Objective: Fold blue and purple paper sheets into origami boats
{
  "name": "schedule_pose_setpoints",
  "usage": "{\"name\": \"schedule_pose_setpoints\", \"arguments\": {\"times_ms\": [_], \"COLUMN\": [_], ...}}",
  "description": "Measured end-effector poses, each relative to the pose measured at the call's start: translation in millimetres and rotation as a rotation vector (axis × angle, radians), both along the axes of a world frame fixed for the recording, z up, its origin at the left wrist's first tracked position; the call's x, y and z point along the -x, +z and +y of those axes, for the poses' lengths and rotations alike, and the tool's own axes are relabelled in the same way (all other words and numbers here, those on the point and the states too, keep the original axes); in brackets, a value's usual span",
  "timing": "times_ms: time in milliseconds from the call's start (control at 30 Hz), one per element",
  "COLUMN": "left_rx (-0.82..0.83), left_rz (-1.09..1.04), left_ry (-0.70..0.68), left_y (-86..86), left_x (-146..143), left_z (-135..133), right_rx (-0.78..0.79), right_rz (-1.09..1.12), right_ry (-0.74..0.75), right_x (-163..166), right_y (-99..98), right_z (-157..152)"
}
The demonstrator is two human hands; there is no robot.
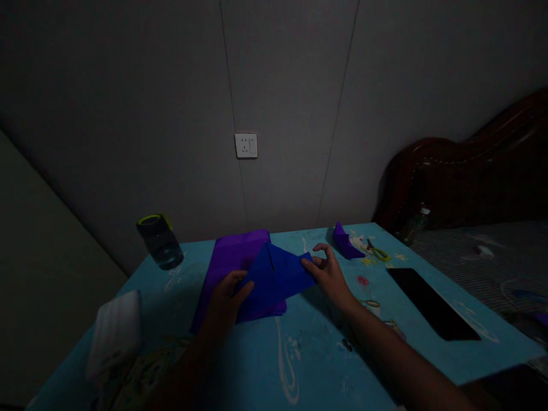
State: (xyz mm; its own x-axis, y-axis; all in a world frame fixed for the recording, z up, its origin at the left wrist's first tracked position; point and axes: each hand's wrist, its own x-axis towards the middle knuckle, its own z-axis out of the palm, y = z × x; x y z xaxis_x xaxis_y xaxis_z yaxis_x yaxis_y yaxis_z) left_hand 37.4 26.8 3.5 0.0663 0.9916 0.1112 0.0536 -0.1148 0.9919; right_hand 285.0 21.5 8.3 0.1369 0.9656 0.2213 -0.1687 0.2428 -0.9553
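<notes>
A folded sheet of blue paper [278, 277], its top brought to a point with a slit down the middle, is held up between my two hands. My left hand [229, 297] grips its left end, thumb in front and fingers behind. At the right corner, my right hand [327, 271] pinches the paper between thumb and fingers. Behind and below lies a stack of purple paper [233, 251], partly hidden by the blue sheet and my left hand.
The blue-covered table [317, 348] carries a dark water bottle [161, 242], a white object [115, 325], a folded purple paper boat [346, 242], green-handled scissors [380, 254] and a flat black object [432, 302]. A wall socket [246, 145] is behind.
</notes>
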Motion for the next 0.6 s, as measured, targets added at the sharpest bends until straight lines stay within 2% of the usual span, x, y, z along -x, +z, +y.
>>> {"name": "schedule_pose_setpoints", "arguments": {"times_ms": [167,233,433,600], "left_rx": [0.018,0.028,-0.052,-0.103], "left_rz": [-0.049,-0.074,0.031,0.072], "left_ry": [-0.001,-0.004,0.097,0.151], "left_y": [5.4,4.4,-1.5,-0.1], "left_x": [-7.4,-7.9,-0.9,1.5], "left_z": [-7.8,-8.7,-6.2,-1.8], "right_rx": [-0.029,-0.026,0.012,0.046], "right_rz": [-0.159,-0.196,-0.324,-0.377], "right_ry": [-0.129,-0.136,0.058,0.076], "right_x": [-0.9,-1.1,-0.5,-2.0], "right_y": [1.4,1.9,-0.1,-3.3], "right_z": [-0.2,-0.6,-2.1,-2.7]}}
